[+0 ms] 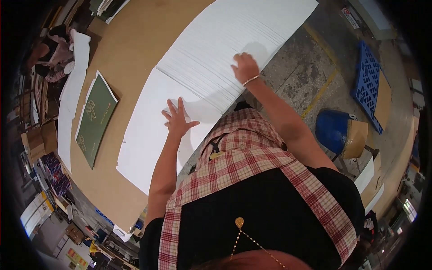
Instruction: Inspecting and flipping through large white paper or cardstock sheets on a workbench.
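Note:
My left hand (177,122) lies with its fingers spread wide on a plain white sheet (146,117), near the table edge closest to me. Beyond it runs a row of overlapping white sheets (202,67), fanned out so that many thin edges show. Over these fanned sheets is my right hand (246,69), its fingers partly bent and its thumb apart, with a bracelet on the wrist. It casts a shadow on the paper, and nothing shows in its grasp. Whether its fingertips touch the sheets I cannot tell.
A green printed sheet (96,119) lies on the brown tabletop (130,40), beside a long white strip (67,121). At the far left another person (56,54) stands across the table. To the right are a blue plastic pallet (369,85) and a blue drum-like object (332,129) on the floor.

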`<control>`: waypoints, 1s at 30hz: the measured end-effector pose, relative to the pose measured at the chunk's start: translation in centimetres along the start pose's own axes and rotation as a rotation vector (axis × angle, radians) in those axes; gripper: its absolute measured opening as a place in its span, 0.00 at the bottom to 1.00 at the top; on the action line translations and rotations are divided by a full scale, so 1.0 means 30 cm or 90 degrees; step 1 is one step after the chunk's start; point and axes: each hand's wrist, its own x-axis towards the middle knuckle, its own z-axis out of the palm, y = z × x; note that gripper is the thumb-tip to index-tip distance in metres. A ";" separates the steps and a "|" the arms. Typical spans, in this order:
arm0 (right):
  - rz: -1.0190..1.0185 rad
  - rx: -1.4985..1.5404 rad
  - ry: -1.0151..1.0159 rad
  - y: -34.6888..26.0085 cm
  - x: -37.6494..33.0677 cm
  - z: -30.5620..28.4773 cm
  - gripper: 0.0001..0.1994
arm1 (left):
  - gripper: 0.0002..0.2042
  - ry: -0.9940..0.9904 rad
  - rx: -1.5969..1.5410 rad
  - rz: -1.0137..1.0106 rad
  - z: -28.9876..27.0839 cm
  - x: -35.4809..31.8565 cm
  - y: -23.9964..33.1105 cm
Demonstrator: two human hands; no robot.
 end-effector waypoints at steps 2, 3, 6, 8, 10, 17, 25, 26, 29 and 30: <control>-0.044 0.074 -0.072 -0.037 -0.048 0.022 0.07 | 0.59 0.000 0.017 0.002 0.001 0.003 -0.003; -0.041 0.069 -0.052 -0.047 -0.064 0.033 0.07 | 0.59 0.011 0.018 0.007 0.002 0.004 -0.004; -0.011 0.027 -0.132 -0.070 -0.115 0.074 0.07 | 0.59 0.000 0.020 0.000 0.006 0.008 -0.010; -0.041 -0.002 -0.110 -0.076 -0.136 0.095 0.08 | 0.60 0.005 0.022 0.007 0.010 0.013 -0.012; -0.051 -0.047 -0.109 -0.077 -0.145 0.109 0.09 | 0.60 0.014 0.029 0.011 0.013 0.018 -0.013; 0.039 -0.091 -0.134 -0.097 -0.129 0.115 0.12 | 0.60 0.004 0.017 0.011 0.015 0.023 -0.014; 0.176 0.031 -0.082 -0.087 -0.055 0.082 0.11 | 0.60 0.006 0.016 0.008 0.015 0.030 -0.013; 0.205 0.052 -0.146 -0.078 -0.035 0.082 0.10 | 0.60 -0.003 0.009 0.005 0.013 0.029 -0.013; 0.265 0.179 -0.224 -0.044 0.005 0.086 0.11 | 0.60 -0.002 -0.003 0.007 0.009 0.024 -0.010; 0.306 0.272 -0.260 -0.027 0.009 0.086 0.13 | 0.60 0.001 0.001 0.003 0.008 0.020 -0.009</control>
